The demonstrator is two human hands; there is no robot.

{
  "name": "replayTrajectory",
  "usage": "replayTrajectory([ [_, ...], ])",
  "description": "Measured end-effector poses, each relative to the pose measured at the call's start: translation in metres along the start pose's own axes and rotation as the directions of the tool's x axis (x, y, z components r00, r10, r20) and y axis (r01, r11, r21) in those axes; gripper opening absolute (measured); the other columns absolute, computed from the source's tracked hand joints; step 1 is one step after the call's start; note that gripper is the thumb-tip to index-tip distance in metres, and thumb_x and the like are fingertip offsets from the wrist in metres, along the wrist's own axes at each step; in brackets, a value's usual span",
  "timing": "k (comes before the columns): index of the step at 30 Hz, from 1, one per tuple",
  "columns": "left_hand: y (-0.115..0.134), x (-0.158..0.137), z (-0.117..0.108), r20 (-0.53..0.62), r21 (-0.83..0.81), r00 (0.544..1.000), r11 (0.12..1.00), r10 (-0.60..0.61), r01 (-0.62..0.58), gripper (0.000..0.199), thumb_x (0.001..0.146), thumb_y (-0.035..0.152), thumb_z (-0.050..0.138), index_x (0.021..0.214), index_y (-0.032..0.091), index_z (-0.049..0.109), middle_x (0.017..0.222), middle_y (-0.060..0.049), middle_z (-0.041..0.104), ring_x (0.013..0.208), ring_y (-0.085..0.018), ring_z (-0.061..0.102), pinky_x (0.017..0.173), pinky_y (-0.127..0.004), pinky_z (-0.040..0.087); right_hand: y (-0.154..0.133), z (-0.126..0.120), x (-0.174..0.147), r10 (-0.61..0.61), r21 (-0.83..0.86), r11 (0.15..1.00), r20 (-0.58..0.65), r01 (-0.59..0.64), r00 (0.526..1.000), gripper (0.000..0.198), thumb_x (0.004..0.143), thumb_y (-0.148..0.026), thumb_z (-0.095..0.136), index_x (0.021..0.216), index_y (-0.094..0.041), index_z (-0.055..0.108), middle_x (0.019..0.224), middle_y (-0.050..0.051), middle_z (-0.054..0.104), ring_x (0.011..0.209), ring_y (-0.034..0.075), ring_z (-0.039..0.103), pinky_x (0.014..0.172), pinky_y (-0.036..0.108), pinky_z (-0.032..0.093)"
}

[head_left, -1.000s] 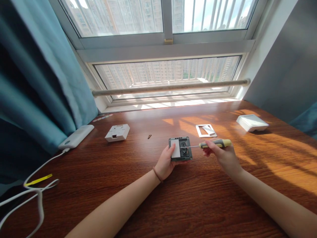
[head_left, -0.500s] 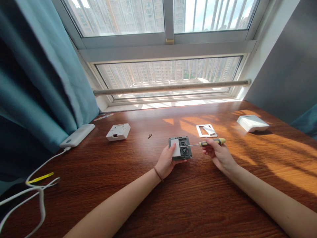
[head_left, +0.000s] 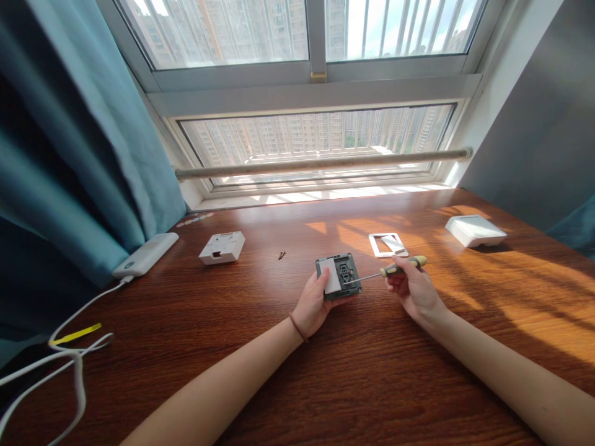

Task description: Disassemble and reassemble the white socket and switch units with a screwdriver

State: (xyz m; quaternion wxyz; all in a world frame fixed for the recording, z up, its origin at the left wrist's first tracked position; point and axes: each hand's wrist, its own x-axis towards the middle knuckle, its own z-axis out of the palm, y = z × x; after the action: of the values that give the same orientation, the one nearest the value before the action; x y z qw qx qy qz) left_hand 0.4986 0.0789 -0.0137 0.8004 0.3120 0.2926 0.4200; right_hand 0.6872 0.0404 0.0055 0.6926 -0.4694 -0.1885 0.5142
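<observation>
Above a brown table (head_left: pixel 325 384), left hand (head_left: pixel 315 303) grips square grey plastic module (head_left: pixel 344 272), probably light, best edge-held; right hand (head_left: pixel 421 297), yellow-grey screwdriver (head_left: pixel 389 271).

Left hand (head_left: pixel 310 308): grips a dark switch (head_left: pixel 345 272), thumb on its white panel (head_left: pixel 333 272).
Right hand (head_left: pixel 421 297): holds a screwdriver (head_left: pixel 417 261), shaft reaching over the switch's uncovered half.
Beyond the switch: two small screws (head_left: pixel 281 254) to the left, a white frame (head_left: pixel 373 245) to the right, both on the brown counter (head_left: pixel 260 384).
Counter's left: a white box (head_left: pixel 222 248).
Counter's right: a second white box (head_left: pixel 476 230).
Back: a window (head_left: pixel 232 80).
</observation>
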Motion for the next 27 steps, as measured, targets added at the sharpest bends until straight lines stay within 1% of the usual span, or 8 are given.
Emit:
replayTrajectory([
  [3,-0.001,0.0,0.0,0.001,-0.02,1.0,1.0,0.011,-0.011,0.035,0.086,0.034,0.052,0.114,0.013,0.051,0.114,-0.016,0.061,0.096,-0.029,0.063,0.082,-0.052,0.052,-0.009,0.002,-0.006,-0.045,-0.009,0.999,0.083,0.046,0.996,0.03,0.069,-0.031,0.063,0.047,-0.018,0.048,0.044,-0.003,0.052,0.042,0.01,0.053,0.041,0.021,0.045],
  [5,-0.002,-0.001,0.001,0.013,-0.011,1.0,1.0,0.015,-0.015,0.035,0.086,0.034,0.053,0.114,0.014,0.051,0.115,-0.016,0.06,0.096,-0.028,0.063,0.083,-0.053,0.051,-0.011,0.004,-0.013,0.033,-0.07,0.997,0.184,-0.02,0.982,0.029,0.068,-0.03,0.06,0.046,-0.018,0.047,0.047,-0.002,0.052,0.048,0.011,0.056,0.042,0.021,0.046],
  [8,-0.003,-0.002,0.001,0.037,0.0,0.999,1.0,0.023,-0.023,0.037,0.086,0.035,0.053,0.117,0.015,0.049,0.118,-0.016,0.059,0.1,-0.029,0.061,0.086,-0.051,0.05,-0.006,0.009,-0.028,0.181,-0.261,0.96,0.3,-0.102,0.936,0.013,0.067,-0.026,0.062,0.062,-0.015,0.058,0.056,-0.001,0.059,0.04,0.008,0.052,0.03,0.016,0.033],
  [11,-0.003,-0.004,0.001,0.075,0.009,0.997,1.0,0.02,-0.021,0.039,0.086,0.036,0.053,0.119,0.017,0.047,0.121,-0.015,0.057,0.107,-0.029,0.057,0.089,-0.048,0.049,0.001,0.012,-0.043,0.29,-0.42,0.9,0.382,-0.114,0.878,0.024,0.069,-0.027,0.06,0.089,-0.013,0.064,0.058,0.003,0.064,0.039,0.009,0.052,0.028,0.014,0.026],
  [13,-0.004,-0.005,0.002,0.088,0.013,0.996,1.0,0.016,-0.017,0.039,0.085,0.036,0.054,0.12,0.018,0.046,0.121,-0.014,0.057,0.11,-0.03,0.056,0.09,-0.047,0.048,0.003,0.014,-0.05,0.322,-0.482,0.871,0.405,-0.099,0.856,0.036,0.071,-0.027,0.059,0.103,-0.011,0.061,0.054,0.003,0.065,0.039,0.01,0.052,0.031,0.015,0.028],
  [17,-0.005,-0.006,0.002,0.076,0.026,0.997,1.0,0.014,-0.016,0.042,0.084,0.036,0.055,0.121,0.019,0.045,0.122,-0.014,0.057,0.113,-0.03,0.054,0.091,-0.048,0.047,0.003,0.017,-0.056,0.282,-0.518,0.855,0.422,-0.026,0.862,0.046,0.072,-0.028,0.059,0.114,-0.011,0.058,0.06,0.005,0.069,0.034,0.006,0.042,0.033,0.017,0.03],
  [21,-0.007,-0.006,0.002,0.079,0.044,0.997,0.999,0.016,-0.02,0.041,0.082,0.036,0.057,0.119,0.022,0.046,0.121,-0.011,0.058,0.113,-0.029,0.054,0.089,-0.046,0.048,0.003,0.015,-0.052,0.295,-0.502,0.864,0.436,-0.043,0.85,0.046,0.071,-0.027,0.06,0.115,-0.013,0.058,0.06,0.004,0.068,0.035,0.005,0.04,0.035,0.017,0.027],
  [27,-0.008,-0.006,0.003,0.087,0.087,0.996,0.996,0.012,-0.02,0.038,0.078,0.037,0.062,0.111,0.022,0.05,0.118,-0.011,0.06,0.113,-0.03,0.054,0.087,-0.04,0.051,0.007,0.015,-0.05,0.351,-0.487,0.869,0.483,-0.087,0.802,0.044,0.071,-0.026,0.062,0.113,-0.012,0.06,0.058,0.003,0.067,0.034,0.004,0.036,0.035,0.017,0.024],
])
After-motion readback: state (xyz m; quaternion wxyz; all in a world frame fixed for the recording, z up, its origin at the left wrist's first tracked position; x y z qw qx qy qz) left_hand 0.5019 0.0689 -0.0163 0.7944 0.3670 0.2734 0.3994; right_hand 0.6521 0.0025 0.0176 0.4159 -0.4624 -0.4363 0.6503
